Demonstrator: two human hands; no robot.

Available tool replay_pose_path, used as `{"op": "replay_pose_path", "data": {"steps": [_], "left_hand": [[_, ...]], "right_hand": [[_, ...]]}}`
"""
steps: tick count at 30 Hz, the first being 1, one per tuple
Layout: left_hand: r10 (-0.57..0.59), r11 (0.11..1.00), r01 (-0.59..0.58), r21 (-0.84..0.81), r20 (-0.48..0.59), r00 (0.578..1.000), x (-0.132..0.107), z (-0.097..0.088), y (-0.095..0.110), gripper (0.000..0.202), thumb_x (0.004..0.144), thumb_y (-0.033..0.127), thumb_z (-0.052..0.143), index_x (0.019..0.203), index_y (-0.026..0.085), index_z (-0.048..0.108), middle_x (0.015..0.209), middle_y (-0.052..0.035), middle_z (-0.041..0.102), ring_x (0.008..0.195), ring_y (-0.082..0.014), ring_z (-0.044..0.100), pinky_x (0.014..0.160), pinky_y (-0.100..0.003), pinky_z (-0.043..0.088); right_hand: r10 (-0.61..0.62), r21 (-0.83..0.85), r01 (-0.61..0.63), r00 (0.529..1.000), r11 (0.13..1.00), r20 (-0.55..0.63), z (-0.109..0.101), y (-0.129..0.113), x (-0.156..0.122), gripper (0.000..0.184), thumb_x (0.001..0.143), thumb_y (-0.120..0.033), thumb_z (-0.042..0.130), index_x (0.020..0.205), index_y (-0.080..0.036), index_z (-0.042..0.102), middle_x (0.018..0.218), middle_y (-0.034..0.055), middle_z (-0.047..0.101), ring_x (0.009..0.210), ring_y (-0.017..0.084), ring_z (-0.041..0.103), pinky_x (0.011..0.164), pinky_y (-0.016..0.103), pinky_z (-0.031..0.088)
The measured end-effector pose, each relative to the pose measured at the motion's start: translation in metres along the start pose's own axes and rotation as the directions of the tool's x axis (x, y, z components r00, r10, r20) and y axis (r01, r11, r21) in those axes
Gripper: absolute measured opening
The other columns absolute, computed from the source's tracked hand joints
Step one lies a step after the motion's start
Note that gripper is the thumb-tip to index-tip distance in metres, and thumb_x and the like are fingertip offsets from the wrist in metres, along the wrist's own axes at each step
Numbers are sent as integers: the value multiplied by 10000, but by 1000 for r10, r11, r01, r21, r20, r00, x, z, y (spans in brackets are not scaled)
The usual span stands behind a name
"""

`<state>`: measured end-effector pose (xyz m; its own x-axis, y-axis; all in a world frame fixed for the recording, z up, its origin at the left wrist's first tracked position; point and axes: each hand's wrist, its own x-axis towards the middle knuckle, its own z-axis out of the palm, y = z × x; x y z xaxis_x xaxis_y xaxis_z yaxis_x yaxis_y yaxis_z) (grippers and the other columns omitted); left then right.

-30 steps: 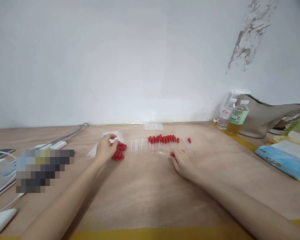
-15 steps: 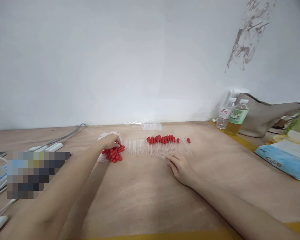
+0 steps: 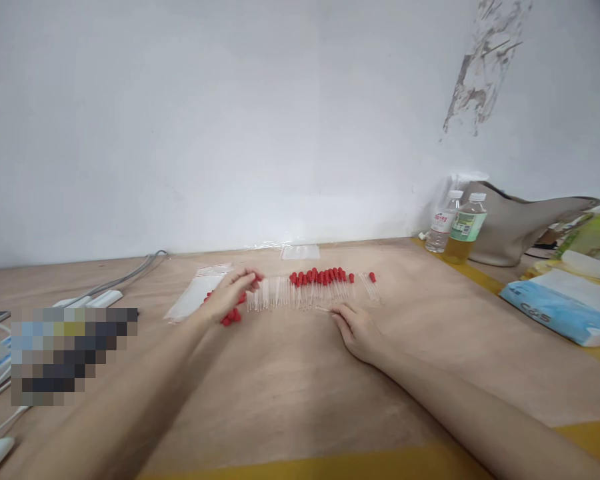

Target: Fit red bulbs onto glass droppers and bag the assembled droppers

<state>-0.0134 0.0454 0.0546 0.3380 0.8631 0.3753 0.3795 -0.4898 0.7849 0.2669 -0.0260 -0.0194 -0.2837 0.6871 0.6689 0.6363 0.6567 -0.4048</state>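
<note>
My left hand [image 3: 230, 293], slightly blurred, is raised over the pile of red rubber bulbs [image 3: 231, 317], its fingers closed on a red rubber bulb [image 3: 259, 275] that is mostly hidden. My right hand [image 3: 357, 330] rests on the table with a thin clear dropper tube [image 3: 323, 309] between thumb and fingers, pointing left. Between the hands lies a row of bare clear dropper tubes [image 3: 270, 293]. Right of these, several droppers with red bulbs [image 3: 320, 277] lie side by side. Farther right, a few tubes [image 3: 369, 287] lie near another red bulb [image 3: 373, 277].
A clear plastic bag [image 3: 193, 297] lies left of the bulbs, and another small bag [image 3: 301, 252] lies by the wall. Cables [image 3: 130, 272] and a power strip [image 3: 104, 299] are at left. Two bottles [image 3: 464, 230], a grey bag [image 3: 500, 227] and a tissue pack [image 3: 540, 307] stand at right.
My left hand has lifted from the bulb pile and moved right with a red bulb. My right hand stays almost in place with the dropper tube. The view has shifted slightly.
</note>
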Motion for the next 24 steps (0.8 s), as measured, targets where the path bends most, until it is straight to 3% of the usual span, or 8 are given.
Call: {"op": "replay_pose_path", "data": {"steps": [3, 5, 7, 9, 12, 18, 24], "left_hand": [[-32, 992, 31, -121, -7, 999, -30, 48, 12, 249, 747, 398, 518, 716, 151, 525, 901, -57, 578, 707, -147, 579, 669, -277, 454], [-52, 981, 51, -185, 0, 999, -44, 72, 10, 224, 737, 369, 551, 817, 162, 521, 876, -50, 592, 731, -155, 601, 698, -296, 466], [-93, 967, 94, -237, 17, 996, -51, 86, 3, 320, 739, 340, 565, 1000, 174, 484, 855, -50, 611, 839, -177, 603, 768, -326, 458], [-100, 971, 104, -213, 31, 995, -53, 91, -5, 339, 722, 327, 591, 1010, 167, 511, 967, -86, 591, 955, -199, 565, 812, -337, 448], [-47, 994, 50, -94, 38, 998, -53, 91, -11, 216, 725, 332, 587, 838, 149, 608, 1122, -119, 500, 1037, -221, 506, 807, -326, 456], [41, 999, -41, 4, 45, 998, -54, 92, -6, 190, 774, 327, 534, 838, 164, 610, 959, -79, 570, 890, -174, 552, 738, -291, 468], [23, 997, -27, 67, 63, 998, -55, 94, -6, 214, 781, 345, 522, 878, 172, 603, 845, -47, 624, 762, -157, 575, 681, -266, 454]], "right_hand": [[-2, 23, 2, 1000, 1000, -3, 0, -1, 2, 190, 852, -196, 353, 933, -183, 524, 845, 69, 536, 780, 167, 516, 696, 307, 437], [-13, 32, 13, 1000, 999, 3, 0, -2, 2, 195, 850, -200, 362, 948, -182, 530, 846, 68, 535, 785, 165, 514, 703, 307, 437], [-19, 41, 19, 1000, 999, -3, 1, -3, 1, 210, 848, -203, 370, 989, -183, 524, 856, 68, 537, 792, 162, 515, 712, 306, 438], [-15, 55, 16, 1000, 998, -12, 2, -4, 1, 216, 844, -202, 379, 1015, -180, 510, 860, 66, 544, 787, 159, 519, 713, 302, 439], [-7, 61, 7, 1000, 998, 9, 2, -8, 1, 160, 841, -204, 385, 914, -181, 526, 807, 48, 556, 741, 150, 521, 675, 289, 440], [-31, 57, 27, 998, 998, 55, 1, -14, 2, 151, 841, -191, 387, 864, -185, 536, 790, 34, 579, 742, 139, 525, 681, 275, 417], [-38, 7, 37, 996, 999, 79, 4, -13, 1, 154, 843, -206, 398, 860, -192, 550, 780, 18, 599, 746, 136, 536, 711, 290, 386]]}}
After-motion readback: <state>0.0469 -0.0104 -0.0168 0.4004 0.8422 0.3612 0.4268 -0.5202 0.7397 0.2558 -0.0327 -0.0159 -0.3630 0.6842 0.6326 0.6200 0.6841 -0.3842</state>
